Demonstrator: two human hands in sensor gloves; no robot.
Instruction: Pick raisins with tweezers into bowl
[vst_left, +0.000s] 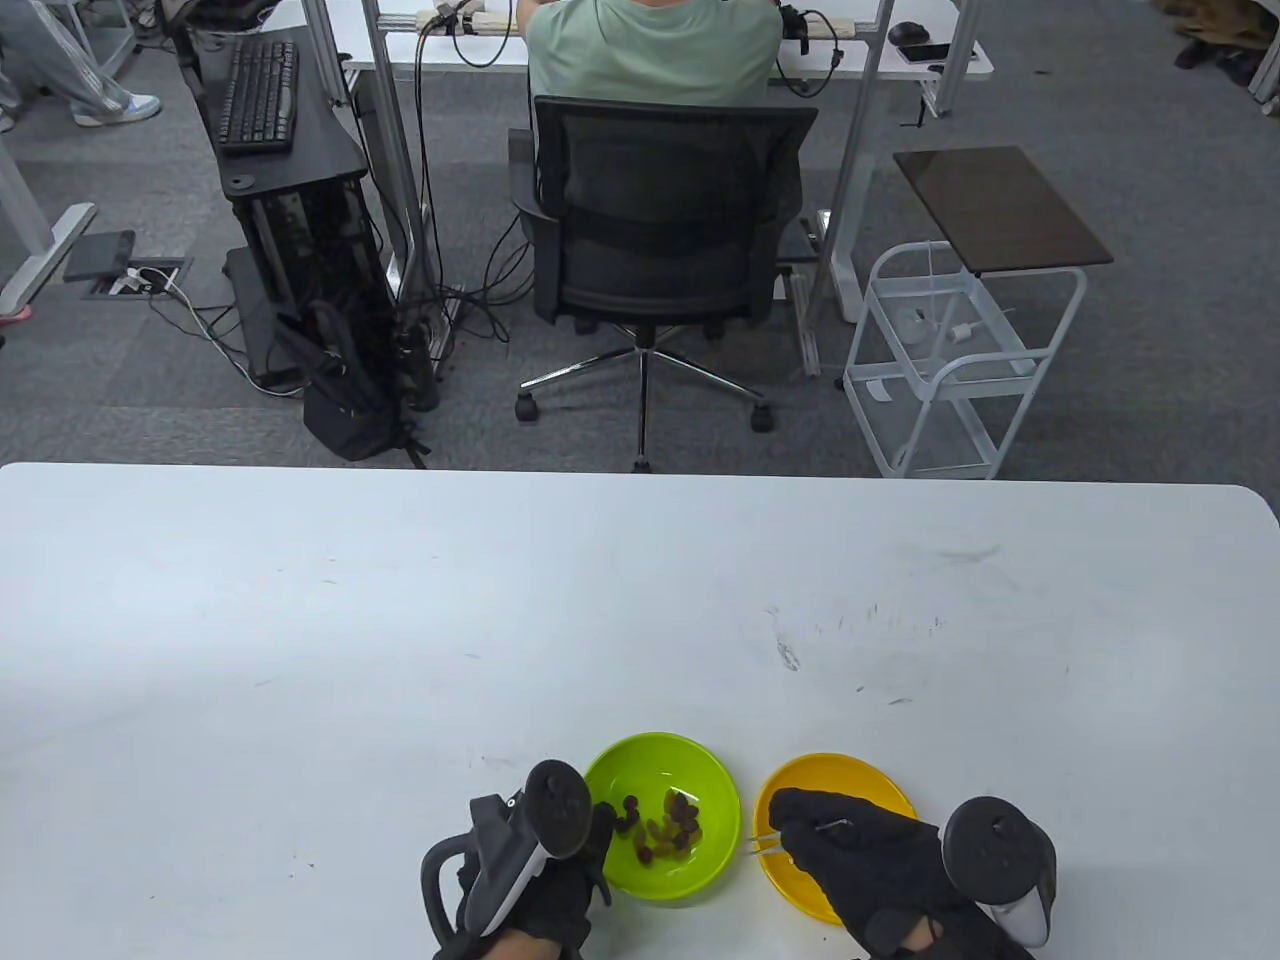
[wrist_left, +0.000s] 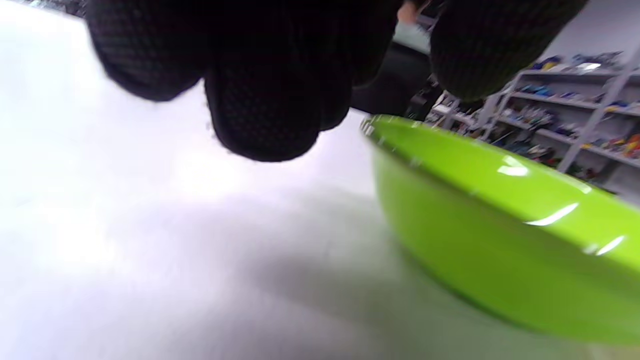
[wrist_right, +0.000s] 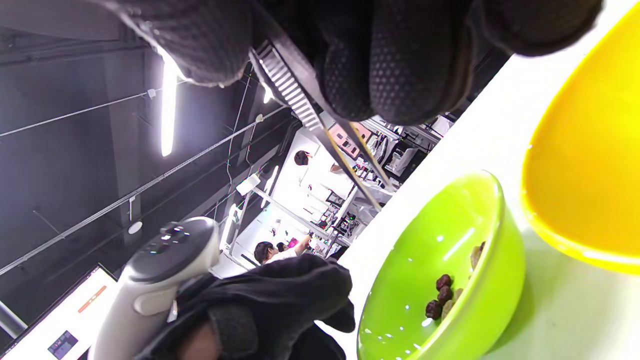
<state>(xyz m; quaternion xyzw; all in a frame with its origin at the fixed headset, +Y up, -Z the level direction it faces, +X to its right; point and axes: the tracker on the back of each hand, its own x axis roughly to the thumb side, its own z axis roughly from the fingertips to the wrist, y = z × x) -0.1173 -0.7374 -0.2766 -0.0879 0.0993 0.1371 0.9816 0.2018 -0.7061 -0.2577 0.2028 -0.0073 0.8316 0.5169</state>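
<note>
A green bowl (vst_left: 700, 775) near the table's front edge holds several raisins (vst_left: 668, 825). A yellow bowl (vst_left: 835, 775) stands to its right; its visible part is bare. My right hand (vst_left: 800, 830) hovers over the yellow bowl and pinches metal tweezers (vst_left: 765, 842), whose tips point left over the gap between the bowls. In the right wrist view the tweezers (wrist_right: 345, 145) hold nothing above the green bowl (wrist_right: 440, 240) and its raisins (wrist_right: 442, 295). My left hand (vst_left: 598, 835) is at the green bowl's left rim (wrist_left: 500, 225), which runs between thumb and fingers; contact is unclear.
The white table (vst_left: 400, 620) stretches far and wide around the bowls, with scuff marks (vst_left: 860, 630) at the right. An office chair (vst_left: 660, 230) and a white cart (vst_left: 950, 360) stand beyond the far edge.
</note>
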